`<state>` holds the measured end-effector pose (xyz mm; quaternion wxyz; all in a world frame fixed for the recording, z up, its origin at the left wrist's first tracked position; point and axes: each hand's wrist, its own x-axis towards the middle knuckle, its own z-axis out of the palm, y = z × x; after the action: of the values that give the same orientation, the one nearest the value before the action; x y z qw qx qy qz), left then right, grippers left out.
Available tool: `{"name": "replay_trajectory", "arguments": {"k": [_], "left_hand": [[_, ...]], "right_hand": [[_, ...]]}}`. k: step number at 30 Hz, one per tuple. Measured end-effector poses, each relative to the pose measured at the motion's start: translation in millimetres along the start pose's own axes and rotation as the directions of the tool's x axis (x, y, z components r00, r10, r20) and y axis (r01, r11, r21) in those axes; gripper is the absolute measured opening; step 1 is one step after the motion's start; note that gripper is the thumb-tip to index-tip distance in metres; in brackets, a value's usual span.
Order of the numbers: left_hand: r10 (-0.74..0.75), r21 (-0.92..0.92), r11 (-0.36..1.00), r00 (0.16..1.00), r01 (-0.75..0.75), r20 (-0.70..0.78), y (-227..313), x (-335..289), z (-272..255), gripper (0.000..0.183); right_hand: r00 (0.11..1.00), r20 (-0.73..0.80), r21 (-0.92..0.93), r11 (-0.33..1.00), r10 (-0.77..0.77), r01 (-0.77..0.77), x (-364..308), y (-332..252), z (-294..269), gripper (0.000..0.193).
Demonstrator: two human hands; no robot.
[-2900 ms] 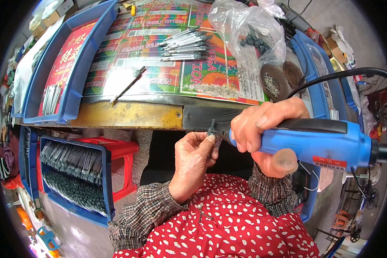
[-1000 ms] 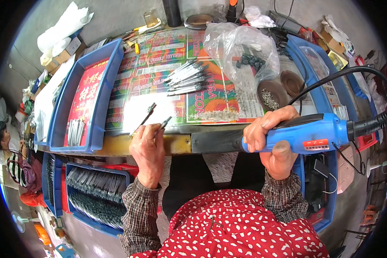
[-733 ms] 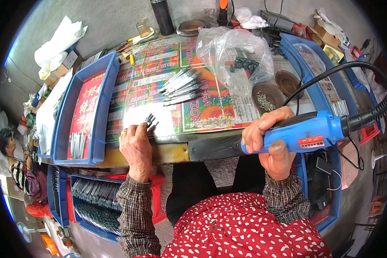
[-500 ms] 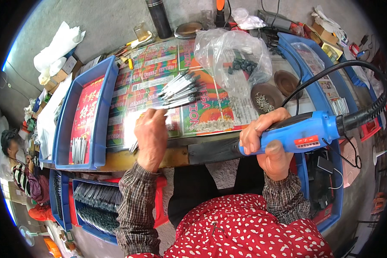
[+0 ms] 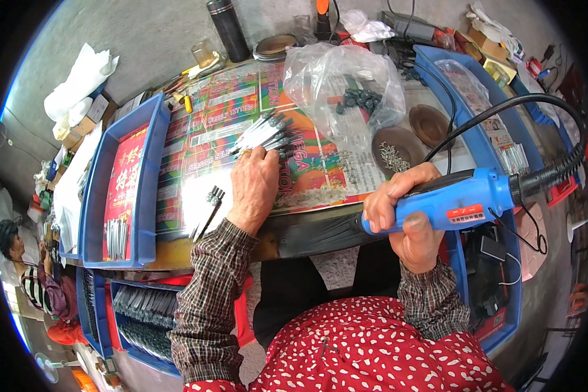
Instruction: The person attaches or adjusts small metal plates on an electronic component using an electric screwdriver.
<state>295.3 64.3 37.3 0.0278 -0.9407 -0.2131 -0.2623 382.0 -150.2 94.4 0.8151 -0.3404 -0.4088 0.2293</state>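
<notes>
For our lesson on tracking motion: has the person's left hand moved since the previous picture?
Yes: the left hand has moved right, away from the red-lined blue tray, and forward to the fanned silver rods.

A plain grey wall [image 5: 150, 32] rises behind the far side of the surface [image 5: 173, 253], whose near edge is yellowish at left. White glare [image 5: 199, 191] brightens its left half; below, a red plastic stool [image 5: 244, 320] shows beside grey floor [image 5: 336, 266].

You're in a small assembly workshop.
Your bench [image 5: 320, 236] has a corded blue power tool [image 5: 460, 201] at its edge, a brown dish [image 5: 413, 147] of tiny metal parts [image 5: 393, 158], a blue bin [image 5: 150, 359] packed with slim rods [image 5: 144, 304] below, and a grey wall [image 5: 130, 39] behind.
</notes>
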Motion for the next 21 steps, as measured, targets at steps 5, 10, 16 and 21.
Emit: {"name": "replay_trajectory", "arguments": {"k": [5, 10, 16, 21], "left_hand": [[-0.007, -0.069, 0.998, 1.000, 0.009, 0.029, 6.0, -1.2, -6.2, 0.013], [-0.052, -0.149, 0.987, 0.995, 0.064, 0.085, 4.0, 0.3, -3.5, 0.014], [-0.007, -0.219, 0.976, 1.000, 0.002, -0.024, 6.3, -7.1, -13.9, 0.013], [-0.054, -0.422, 0.906, 0.996, 0.018, -0.075, 5.4, -16.3, -17.1, 0.015]], "right_hand": [[0.999, -0.039, -0.109, 0.994, 0.010, -0.015, 3.5, 1.1, -1.5, 0.044], [1.000, -0.014, 0.012, 1.000, -0.023, 0.023, 5.8, 8.0, -9.0, 0.040], [0.995, -0.072, -0.030, 0.997, -0.071, 0.069, 10.0, 15.9, -10.1, 0.030], [0.990, -0.090, -0.010, 0.994, -0.105, 0.104, 15.6, 27.7, -11.8, 0.024]]}}
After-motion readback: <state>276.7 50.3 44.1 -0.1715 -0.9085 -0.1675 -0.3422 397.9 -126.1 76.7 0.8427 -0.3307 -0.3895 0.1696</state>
